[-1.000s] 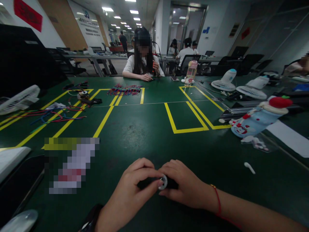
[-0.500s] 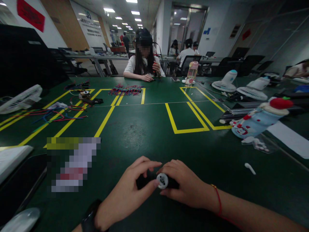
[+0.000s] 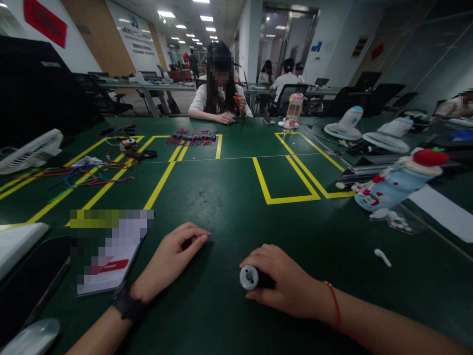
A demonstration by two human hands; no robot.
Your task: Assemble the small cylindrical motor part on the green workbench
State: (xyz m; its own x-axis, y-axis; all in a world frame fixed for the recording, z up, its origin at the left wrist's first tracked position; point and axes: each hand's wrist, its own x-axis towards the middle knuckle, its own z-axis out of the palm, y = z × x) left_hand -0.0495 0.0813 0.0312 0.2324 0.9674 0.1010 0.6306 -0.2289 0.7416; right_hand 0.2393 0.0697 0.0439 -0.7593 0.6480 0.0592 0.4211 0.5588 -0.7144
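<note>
The right hand [image 3: 284,283] is curled around a small black part [image 3: 263,281] that lies low on the green bench [image 3: 229,197]. A round silver cap [image 3: 249,277] sticks out of the end of the part, facing the camera, and the fingers wrap over the black body so most of it is hidden. The left hand [image 3: 168,261] is apart from it, resting on the bench to the left. Its fingers are bent and close together, and something dark may sit under the fingertips, but it is too small to tell what, so I cannot tell if it holds anything. Just left of that hand lies a white card [image 3: 107,271], and a small white bit [image 3: 382,256] lies well off to the right. It looks like a pause in working on the silver end: one hand keeps the part steady while the other is off it. The next move would need the left hand to come back to the silver cap, with the right hand holding the part firm so it does not roll.
</note>
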